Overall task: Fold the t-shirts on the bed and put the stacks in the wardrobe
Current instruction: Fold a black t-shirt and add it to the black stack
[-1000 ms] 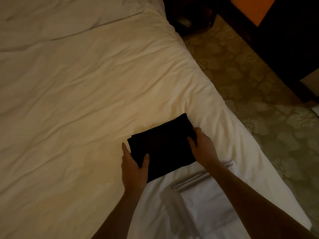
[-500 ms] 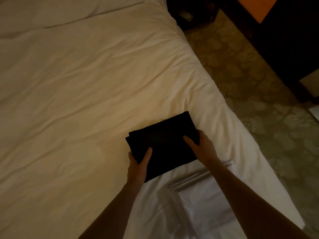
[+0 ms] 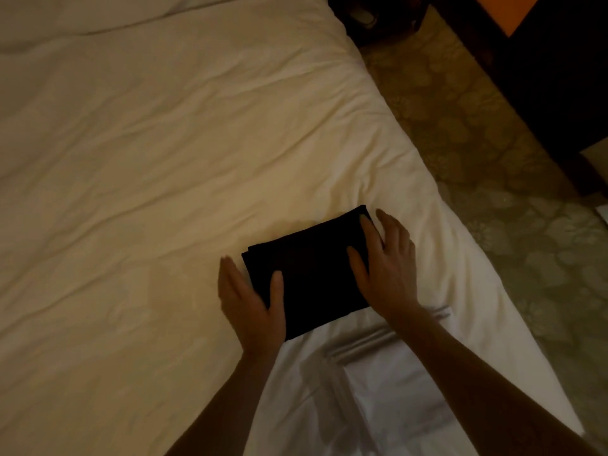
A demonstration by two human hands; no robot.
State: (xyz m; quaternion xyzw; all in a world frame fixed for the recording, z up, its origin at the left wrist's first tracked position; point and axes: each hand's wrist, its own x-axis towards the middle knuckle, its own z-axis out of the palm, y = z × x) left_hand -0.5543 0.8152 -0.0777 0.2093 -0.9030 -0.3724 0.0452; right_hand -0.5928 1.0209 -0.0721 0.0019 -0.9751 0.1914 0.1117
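The bed (image 3: 164, 192) is taking up the frame from 9 o'clock through the centre, its cream cover lying creased and bearing the work.

The left hand (image 3: 250, 301) is resting at the 8 o'clock edge of the folded black t-shirt (image 3: 312, 274), fingers straight along the outer side and thumb laid flat on top. It is bracing, not grasping; the likely purpose is to square that edge.

The black t-shirt is lying as a compact rectangle a little below and right of frame centre, close to the bed's right edge, tilted so its long side is running toward 2 o'clock. In my judgement the folding of this garment is finished or nearly so.

The right hand (image 3: 388, 268) is lying flat over the 3 o'clock end of the garment, fingers extended and relaxed, apparently pressing the layers down. Neither hand is clenched.

At 5 o'clock a folded white garment (image 3: 388, 383) is lying touching the black one's near edge, probably staged for stacking.

At 2 o'clock, patterned carpet (image 3: 493, 192) and dark furniture (image 3: 543, 77) are showing; whether this is the wardrobe cannot be told.
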